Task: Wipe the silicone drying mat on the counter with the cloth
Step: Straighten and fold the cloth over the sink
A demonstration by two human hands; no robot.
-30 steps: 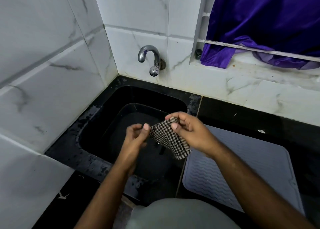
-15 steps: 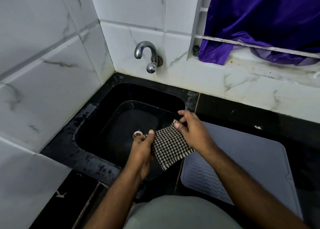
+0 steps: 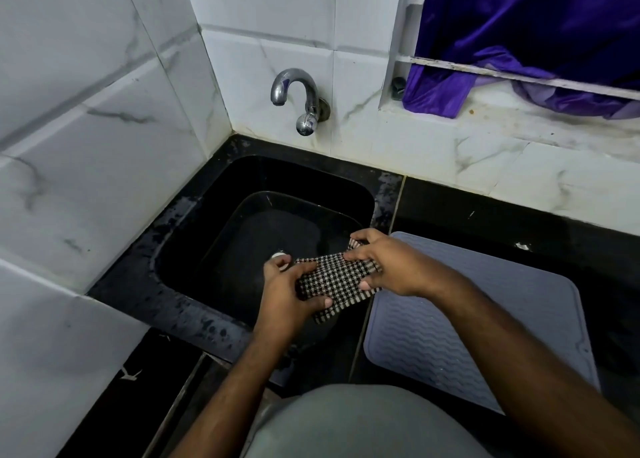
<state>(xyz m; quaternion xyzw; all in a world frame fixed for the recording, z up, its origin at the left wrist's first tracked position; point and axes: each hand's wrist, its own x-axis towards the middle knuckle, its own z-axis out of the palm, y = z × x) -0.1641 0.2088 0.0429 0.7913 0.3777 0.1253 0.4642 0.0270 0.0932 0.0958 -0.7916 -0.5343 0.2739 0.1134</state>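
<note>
A black-and-white checked cloth (image 3: 336, 279) is stretched flat between both hands over the right side of the black sink (image 3: 214, 215). My left hand (image 3: 287, 298) grips its left end, thumb across the lower edge. My right hand (image 3: 391, 267) pinches its right end, fingers on top. The grey-blue silicone drying mat (image 3: 519, 319), ribbed with wavy lines, lies on the black counter just right of the sink. My right forearm crosses over the mat's front part.
A chrome tap (image 3: 301, 100) juts from the white marble-tiled wall above the sink. A purple cloth (image 3: 519, 41) hangs at the window ledge at the back right. Black counter (image 3: 519, 222) runs behind the mat. My grey-clad body fills the bottom edge.
The cloth went from hanging bunched at my right fingers to being spread flat between both hands. Both hands dropped lower over the sink; the view shifted slightly.
</note>
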